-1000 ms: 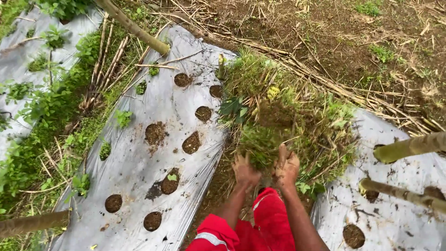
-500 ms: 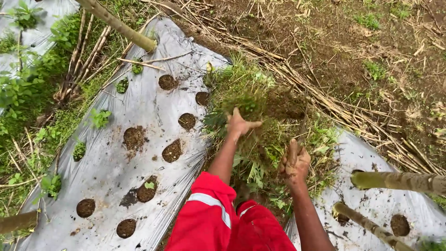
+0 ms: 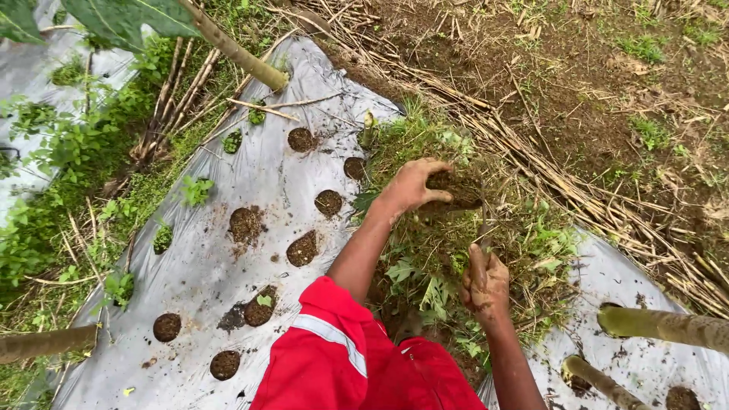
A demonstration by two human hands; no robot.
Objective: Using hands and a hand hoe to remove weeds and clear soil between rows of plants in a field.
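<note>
At the middle of the frame the left hand (image 3: 414,184) curls over a dark clump of soil and roots (image 3: 454,190), fingers bent down around it. The clump sits just right of centre, on top of a heap of pulled weeds (image 3: 456,250); its long axis runs roughly left to right across the frame. Lower and to the right, the right hand (image 3: 484,285) is closed around a thin dark stem or tool (image 3: 483,228) that stands nearly upright in the picture, pointing toward the top of the frame; what it is cannot be told. Both hands are muddy. The weed heap lies in the furrow between two sheets of silver plastic mulch (image 3: 228,175) with round soil-filled planting holes (image 3: 245,225). Red clothing (image 3: 342,364) fills the bottom centre.
</note>
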